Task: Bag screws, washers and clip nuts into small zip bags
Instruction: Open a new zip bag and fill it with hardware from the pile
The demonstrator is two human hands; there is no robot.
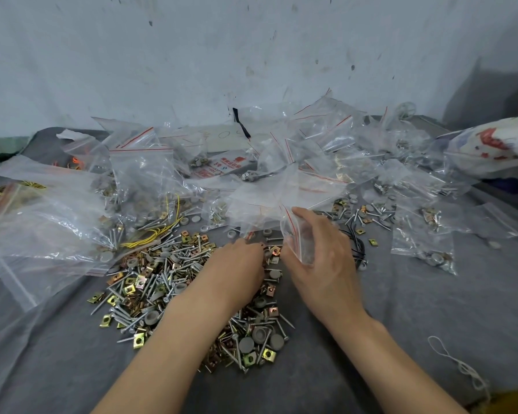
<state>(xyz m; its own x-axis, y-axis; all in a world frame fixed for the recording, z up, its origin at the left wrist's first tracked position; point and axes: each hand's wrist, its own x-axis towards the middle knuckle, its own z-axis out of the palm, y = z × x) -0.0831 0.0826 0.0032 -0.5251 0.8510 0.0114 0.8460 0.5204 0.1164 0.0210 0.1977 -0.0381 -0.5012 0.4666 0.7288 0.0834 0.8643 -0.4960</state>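
A loose heap of silver screws, grey round washers and brass clip nuts [150, 282] covers the grey cloth in front of me. My left hand [237, 267] lies palm down on the far edge of the heap, its fingertips curled down among the parts; what they pinch is hidden. My right hand [314, 252] grips a small clear zip bag [296, 234] with a red seal line, held upright just right of the left fingertips. The bag looks nearly empty.
Filled small zip bags [425, 249] lie at the right and along the back. Large clear bags [42, 222] spread at the left. A printed white sack [491, 150] sits far right. A white string [461, 366] lies near right, black wire [358, 249] beside my right hand.
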